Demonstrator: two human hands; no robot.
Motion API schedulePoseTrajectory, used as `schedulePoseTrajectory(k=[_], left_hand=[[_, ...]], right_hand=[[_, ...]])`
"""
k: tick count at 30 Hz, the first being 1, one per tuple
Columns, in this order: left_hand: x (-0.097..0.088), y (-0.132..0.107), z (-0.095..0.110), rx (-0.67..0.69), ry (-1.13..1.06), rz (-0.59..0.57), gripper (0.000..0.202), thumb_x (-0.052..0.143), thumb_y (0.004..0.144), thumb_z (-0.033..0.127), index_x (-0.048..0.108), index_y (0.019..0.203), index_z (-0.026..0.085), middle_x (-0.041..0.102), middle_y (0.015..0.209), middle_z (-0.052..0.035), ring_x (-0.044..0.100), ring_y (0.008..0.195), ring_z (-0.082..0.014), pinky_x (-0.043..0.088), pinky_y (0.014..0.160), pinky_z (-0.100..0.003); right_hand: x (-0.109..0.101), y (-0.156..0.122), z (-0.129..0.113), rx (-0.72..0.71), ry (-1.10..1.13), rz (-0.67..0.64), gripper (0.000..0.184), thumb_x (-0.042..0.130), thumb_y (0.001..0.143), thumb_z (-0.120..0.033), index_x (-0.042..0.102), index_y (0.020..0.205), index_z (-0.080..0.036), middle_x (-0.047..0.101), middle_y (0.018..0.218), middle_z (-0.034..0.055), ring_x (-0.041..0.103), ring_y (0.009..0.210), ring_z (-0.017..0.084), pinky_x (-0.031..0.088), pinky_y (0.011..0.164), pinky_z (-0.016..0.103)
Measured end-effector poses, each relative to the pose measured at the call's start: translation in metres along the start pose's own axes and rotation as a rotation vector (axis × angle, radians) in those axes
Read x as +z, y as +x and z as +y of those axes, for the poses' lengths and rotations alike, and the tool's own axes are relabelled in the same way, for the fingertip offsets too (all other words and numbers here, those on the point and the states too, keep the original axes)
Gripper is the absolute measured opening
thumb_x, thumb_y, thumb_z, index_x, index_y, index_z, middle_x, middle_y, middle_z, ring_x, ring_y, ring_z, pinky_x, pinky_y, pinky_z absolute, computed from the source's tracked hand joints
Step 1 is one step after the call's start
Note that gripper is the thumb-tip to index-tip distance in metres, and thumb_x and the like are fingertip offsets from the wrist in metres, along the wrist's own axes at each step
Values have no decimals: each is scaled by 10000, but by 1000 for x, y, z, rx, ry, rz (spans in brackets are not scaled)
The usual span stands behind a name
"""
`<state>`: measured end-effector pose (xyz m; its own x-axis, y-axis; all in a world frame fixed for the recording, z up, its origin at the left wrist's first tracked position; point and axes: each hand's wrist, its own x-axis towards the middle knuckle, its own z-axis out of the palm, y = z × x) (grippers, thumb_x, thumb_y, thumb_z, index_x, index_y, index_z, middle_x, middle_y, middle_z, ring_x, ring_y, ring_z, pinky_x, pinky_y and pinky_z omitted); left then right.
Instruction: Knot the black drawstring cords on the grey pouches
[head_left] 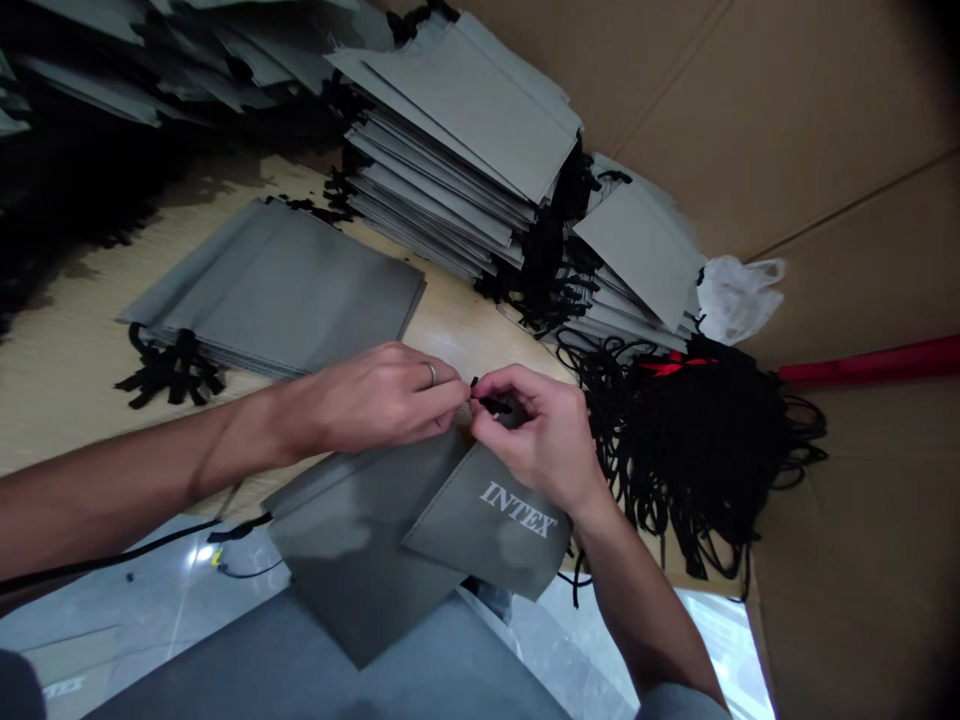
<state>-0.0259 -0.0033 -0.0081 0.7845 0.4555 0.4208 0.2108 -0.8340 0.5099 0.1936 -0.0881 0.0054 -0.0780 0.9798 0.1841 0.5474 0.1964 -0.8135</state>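
Note:
My left hand (375, 400), with a ring on one finger, and my right hand (536, 435) meet above a grey fabric pouch (480, 520) printed with white INTEX lettering. Both hands pinch a thin black cord (491, 403) at the pouch's upper edge, fingertips almost touching. A second grey pouch (352, 550) lies under the first, hanging over the table's near edge.
A low stack of grey pouches (292, 290) with black cord ends lies on the wooden table (67, 370). Taller stacks (457, 150) stand behind. A heap of loose black cords (697, 450) sits right, beside cardboard walls (825, 130) and a red tube (877, 362).

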Motion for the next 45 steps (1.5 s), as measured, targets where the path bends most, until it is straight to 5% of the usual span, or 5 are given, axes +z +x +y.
schedulePoseTrajectory(k=[7, 15, 21, 37, 45], left_hand=[[-7, 7, 4, -50, -187, 155, 34, 766, 831, 206, 768, 861, 222, 718, 610, 53, 506, 432, -48, 453, 556, -185], [-7, 13, 6, -310, -681, 147, 110, 834, 743, 126, 778, 816, 186, 806, 777, -2, 740, 674, -122, 613, 684, -186], [6, 14, 2, -453, -962, 33, 274, 877, 859, 249, 743, 1083, 165, 854, 971, -67, 823, 891, -175, 653, 759, -215], [-1, 12, 2, -407, -859, -95, 181, 750, 1016, 338, 820, 1094, 191, 860, 927, -20, 799, 866, -127, 586, 758, -167], [-2, 12, -2, -405, -864, -130, 182, 746, 1017, 328, 828, 1046, 169, 854, 915, -27, 772, 830, -110, 560, 727, -152]], right_hand=[[-1, -1, -2, -132, -44, 60, 153, 751, 874, -159, 779, 997, -246, 816, 933, -14, 737, 777, 149, 629, 797, 301], [2, 0, 1, -75, 158, 93, 113, 764, 901, -177, 767, 995, -239, 792, 909, -18, 741, 784, 144, 602, 719, 283], [1, 0, 1, -155, -43, 224, 117, 777, 897, -176, 762, 991, -243, 798, 933, 5, 749, 826, 177, 614, 797, 342], [-22, 12, 9, 42, 428, -107, 135, 819, 943, -239, 809, 1078, -236, 807, 1035, 32, 754, 965, 168, 616, 915, 327], [-26, 12, 8, 56, 474, -112, 154, 828, 919, -201, 813, 1069, -230, 792, 1014, 24, 737, 946, 156, 605, 899, 309]])
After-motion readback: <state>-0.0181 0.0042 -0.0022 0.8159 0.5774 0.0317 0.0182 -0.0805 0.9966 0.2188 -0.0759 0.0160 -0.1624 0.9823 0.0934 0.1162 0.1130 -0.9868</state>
